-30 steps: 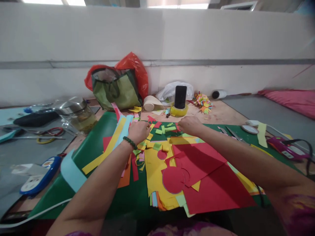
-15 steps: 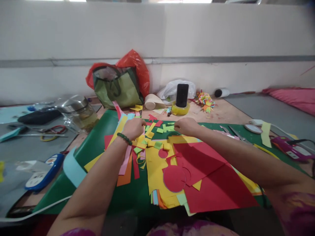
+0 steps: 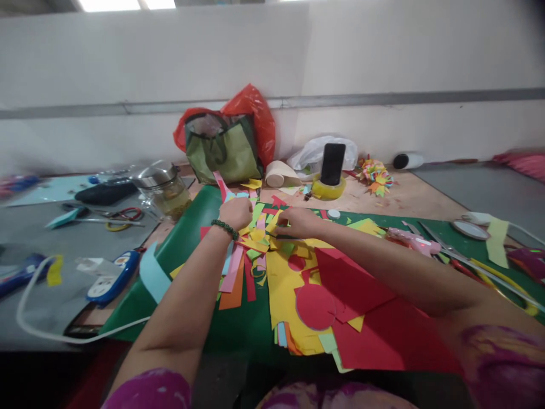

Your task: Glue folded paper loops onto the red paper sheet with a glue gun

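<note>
On the bench (image 3: 404, 196), a green mat (image 3: 191, 295) under large red sheets (image 3: 366, 307) toward 5 o'clock and a yellow sheet (image 3: 283, 284) at 6, with a cut red disc (image 3: 315, 307) on top and loose strips (image 3: 236, 272) fanned at its 9 o'clock. At the mat's 12 o'clock, both hands down on a heap of small scraps (image 3: 259, 241): left hand (image 3: 236, 213) curled knuckles-up at the heap's 9 o'clock, right hand (image 3: 296, 221) with fingers drawn together at its 3 o'clock, any pinch on a piece impossible to tell. Judging by this, plenty of cutting done, scraps unsorted, big sheets largely whole, nothing visibly glued.
</note>
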`<state>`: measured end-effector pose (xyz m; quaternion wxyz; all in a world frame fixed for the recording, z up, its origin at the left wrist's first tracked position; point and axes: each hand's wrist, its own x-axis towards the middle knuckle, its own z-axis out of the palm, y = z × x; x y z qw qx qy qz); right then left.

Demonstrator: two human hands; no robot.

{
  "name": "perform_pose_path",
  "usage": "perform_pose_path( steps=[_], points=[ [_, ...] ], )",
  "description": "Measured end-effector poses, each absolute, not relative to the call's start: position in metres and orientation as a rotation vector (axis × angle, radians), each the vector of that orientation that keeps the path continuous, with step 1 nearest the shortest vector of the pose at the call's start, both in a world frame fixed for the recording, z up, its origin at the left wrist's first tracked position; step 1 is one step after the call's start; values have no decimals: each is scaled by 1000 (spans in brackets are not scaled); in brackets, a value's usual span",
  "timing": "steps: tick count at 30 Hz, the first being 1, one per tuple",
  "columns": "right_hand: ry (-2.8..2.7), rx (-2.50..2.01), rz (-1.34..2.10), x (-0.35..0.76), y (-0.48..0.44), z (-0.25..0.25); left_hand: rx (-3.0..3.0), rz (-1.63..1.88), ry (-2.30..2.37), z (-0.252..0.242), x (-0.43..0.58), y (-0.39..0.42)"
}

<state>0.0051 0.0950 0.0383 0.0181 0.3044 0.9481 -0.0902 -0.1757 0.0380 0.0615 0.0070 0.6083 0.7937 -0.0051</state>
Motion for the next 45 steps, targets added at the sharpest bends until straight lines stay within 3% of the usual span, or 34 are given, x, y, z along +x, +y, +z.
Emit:
perform_pose_path(
  steps=[3, 6, 15, 24, 28, 35, 40, 45],
  points=[
    [2979, 825, -421, -10, 83, 38, 1889, -21, 2477, 61, -177, 37],
    [2966, 754, -323, -17, 75, 35, 1884, -19, 2471, 60, -178, 38],
    [2960, 1004, -193, 0, 96, 35, 1857, 24, 2492, 59, -183, 40],
    [3030, 585, -279, -29, 58, 29, 1881, 112, 2485, 56, -182, 39],
    [3174, 616, -553, -26, 70, 27, 1889, 161, 2475, 55, -183, 40],
    [3188, 706, -1577, 2, 104, 47, 1934, 268, 2408, 59, -187, 42],
    [3055, 1283, -1789, 38, 130, 65, 1950, 445, 2337, 59, -189, 45],
    [2898, 1795, -1838, 74, 145, 69, 2007, 344, 2248, 51, -185, 49]
  ],
)
